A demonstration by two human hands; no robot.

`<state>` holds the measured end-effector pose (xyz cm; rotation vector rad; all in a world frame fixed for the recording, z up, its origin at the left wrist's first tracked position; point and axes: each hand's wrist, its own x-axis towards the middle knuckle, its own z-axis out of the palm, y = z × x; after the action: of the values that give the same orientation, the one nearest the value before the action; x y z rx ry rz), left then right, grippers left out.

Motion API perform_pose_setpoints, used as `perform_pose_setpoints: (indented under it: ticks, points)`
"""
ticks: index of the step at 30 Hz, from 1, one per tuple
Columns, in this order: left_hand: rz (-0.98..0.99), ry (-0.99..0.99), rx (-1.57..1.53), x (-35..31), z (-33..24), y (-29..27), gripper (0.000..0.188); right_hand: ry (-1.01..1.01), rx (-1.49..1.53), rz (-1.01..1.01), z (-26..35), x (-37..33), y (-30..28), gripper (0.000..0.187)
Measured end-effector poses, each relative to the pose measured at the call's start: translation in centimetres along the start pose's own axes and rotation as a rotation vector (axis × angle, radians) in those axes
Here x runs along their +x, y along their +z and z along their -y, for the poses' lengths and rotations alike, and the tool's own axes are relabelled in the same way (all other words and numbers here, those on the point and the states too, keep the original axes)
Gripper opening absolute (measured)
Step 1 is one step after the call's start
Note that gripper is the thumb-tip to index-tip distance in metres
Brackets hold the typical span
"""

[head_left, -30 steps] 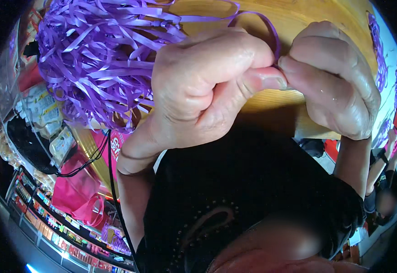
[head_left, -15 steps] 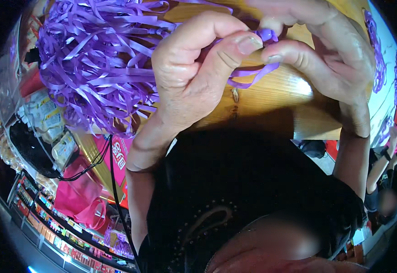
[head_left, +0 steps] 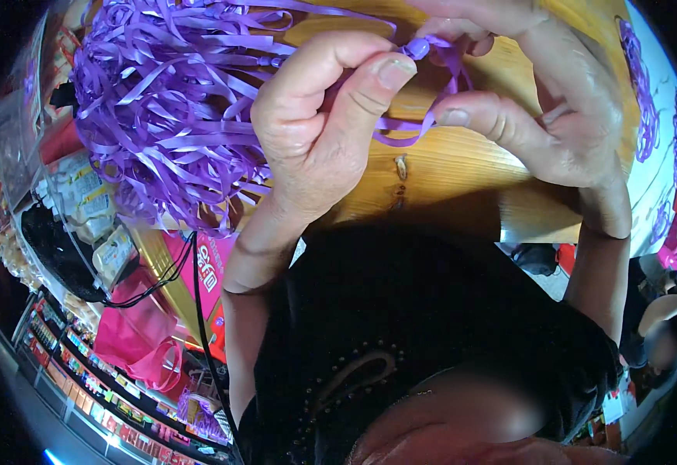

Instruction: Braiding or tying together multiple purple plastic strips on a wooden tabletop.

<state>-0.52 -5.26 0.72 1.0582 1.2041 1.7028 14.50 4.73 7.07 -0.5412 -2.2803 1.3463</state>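
My left hand (head_left: 319,120) is closed, its thumb and index finger pinching a purple ribbon (head_left: 404,139) just beside a small shiny purple bead (head_left: 416,48). The bead sticks out past my thumb tip. From it the ribbon drops in a loose loop over the wooden table. My right hand (head_left: 555,101) is to the right of the bead, thumb and fingers spread apart. The ribbon loop hangs between its thumb and curled fingers, close to both. Left of my hands lies a large heap of purple ribbons (head_left: 168,101), some with similar beads.
The wooden table (head_left: 462,170) lies under my hands. On a white surface (head_left: 656,186) at the right are more purple cords (head_left: 640,93). Packages (head_left: 82,194) and a pink bag (head_left: 137,333) are at the left, above shelves of goods. Another person (head_left: 664,325) is at the far right.
My hands have drawn apart, and the right thumb has come away from the bead. The left hand has shifted slightly left with the bead, which now shows more clearly.
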Motion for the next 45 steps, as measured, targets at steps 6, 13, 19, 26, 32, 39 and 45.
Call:
perform_pose_setpoints:
  ticks: [6,13,19,26,32,39,45]
  points:
    - [0.004,-0.043,-0.084,0.1,-0.2,0.0,0.009,-0.026,-0.095,0.012,-0.3,-0.3,-0.6,0.047]
    - [-0.037,-0.068,-0.129,0.1,-1.2,-0.4,0.009,-0.090,-0.188,0.052,-0.7,0.3,-0.7,0.040]
    - [0.012,-0.007,-0.068,0.1,-1.8,-0.3,0.010,-0.453,-0.137,-0.042,-1.8,0.1,-0.7,0.046]
    - [0.096,0.232,0.097,-0.3,-2.0,-0.2,0.011,-0.241,-0.237,0.113,1.3,0.3,-1.2,0.039]
    - [0.237,0.234,0.328,-1.0,-3.1,-0.6,0.020,-0.452,-0.728,0.162,3.0,0.1,-1.4,0.027]
    - [0.297,0.354,0.363,-1.0,-2.9,-1.1,0.023,-0.282,-0.614,0.096,4.0,-0.5,-1.3,0.019]
    - [0.192,-0.153,0.021,-1.7,-3.4,-1.0,0.020,-0.536,-0.778,0.058,2.7,0.0,0.5,0.019]
